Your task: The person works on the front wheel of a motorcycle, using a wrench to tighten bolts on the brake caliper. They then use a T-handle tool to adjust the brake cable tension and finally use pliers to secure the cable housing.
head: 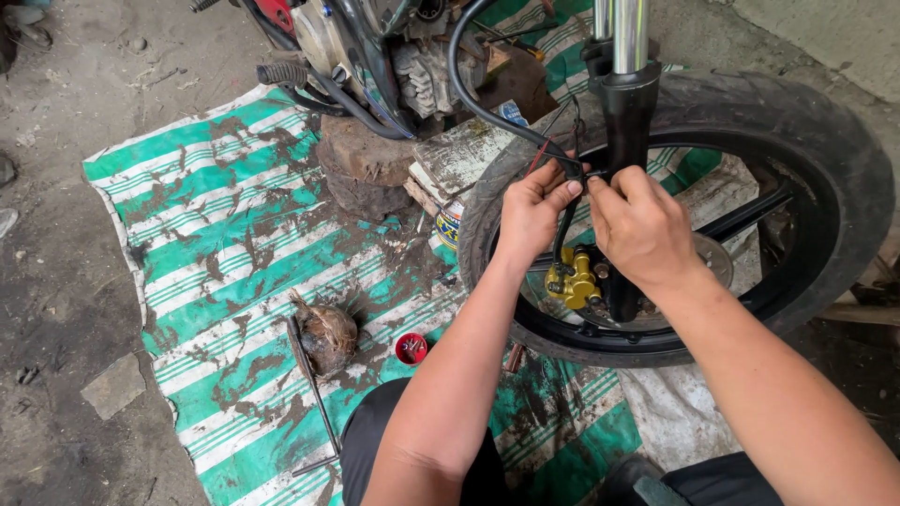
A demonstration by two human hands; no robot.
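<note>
Brake hose (563, 220), running near-vertically down the fork leg (625, 122) to the gold caliper (573, 278) inside the front wheel (806, 141), is pinched at its upper clip by both hands, left hand (531, 211) and right hand (642, 228) equally close.

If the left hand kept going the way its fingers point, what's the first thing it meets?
The left hand points up and right, so it would likely first meet the black fork leg just past the hose; depth is unclear.

fork tube (626, 33) cut off above
</note>
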